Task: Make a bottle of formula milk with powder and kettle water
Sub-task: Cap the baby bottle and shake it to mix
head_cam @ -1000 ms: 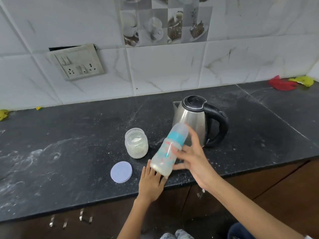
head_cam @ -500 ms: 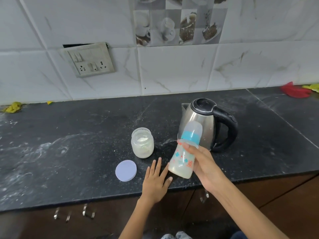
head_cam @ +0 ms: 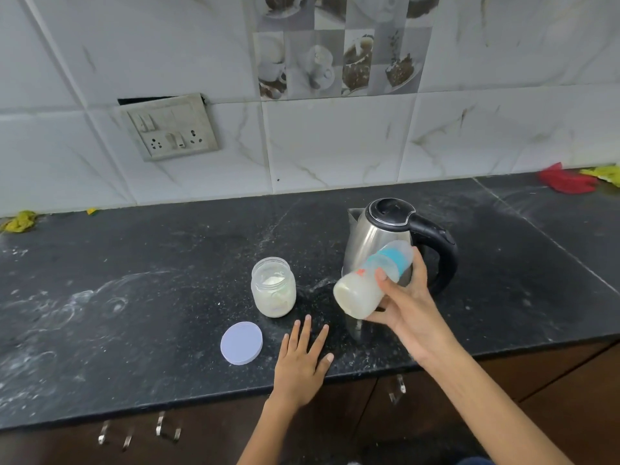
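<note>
Flat and spread, the left hand (head_cam: 302, 360) presses palm-down on the black speckled stone bench (head_cam: 134, 297), likely as a brace, holding nothing. Beyond it the right hand (head_cam: 407, 305) grips a clear baby bottle with a teal collar (head_cam: 369, 280), tilted in the air with milky liquid inside, probably to mix it. Behind stand the open plastic powder jar (head_cam: 273, 286), its round lilac lid (head_cam: 241, 343) laid aside, and the steel kettle with a black handle (head_cam: 385, 243).

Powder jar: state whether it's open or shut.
Open. The powder jar has a bare mouth, and its lid lies flat on the counter beside it.
</note>
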